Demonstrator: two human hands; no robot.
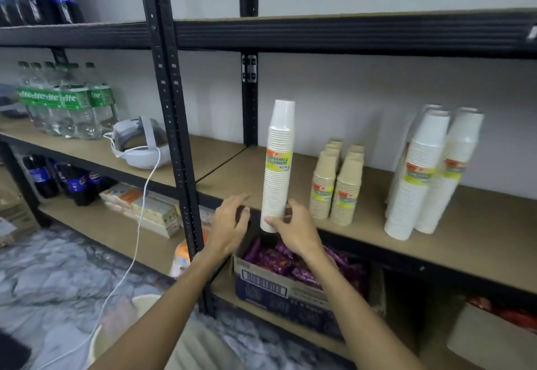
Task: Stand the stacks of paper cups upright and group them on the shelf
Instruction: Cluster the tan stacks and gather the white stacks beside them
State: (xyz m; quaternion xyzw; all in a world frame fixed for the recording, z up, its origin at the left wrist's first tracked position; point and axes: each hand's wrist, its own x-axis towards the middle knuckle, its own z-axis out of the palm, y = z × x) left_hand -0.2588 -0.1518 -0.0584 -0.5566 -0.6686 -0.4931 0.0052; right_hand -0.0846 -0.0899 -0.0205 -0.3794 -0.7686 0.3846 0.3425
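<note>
The right hand (293,231) grasps the base of a tall white cup stack (277,163), fingers wrapped around its lowest cups. The stack stands nearly upright, wide end down, its base at or just past the front edge of the shelf (377,233); whether it rests on the board cannot be told. A yellow-green label (278,161) bands its middle. The left hand (231,225) hovers just beside the stack, fingers spread and holding nothing. Further right along the same shelf, two short tan cup stacks (337,186) stand upright, side by side and touching. Near the shelf's right end, several tall white stacks (427,175) lean together toward the back wall. Below the front edge, a cardboard box (279,288) holds purple packets (279,259).
</note>
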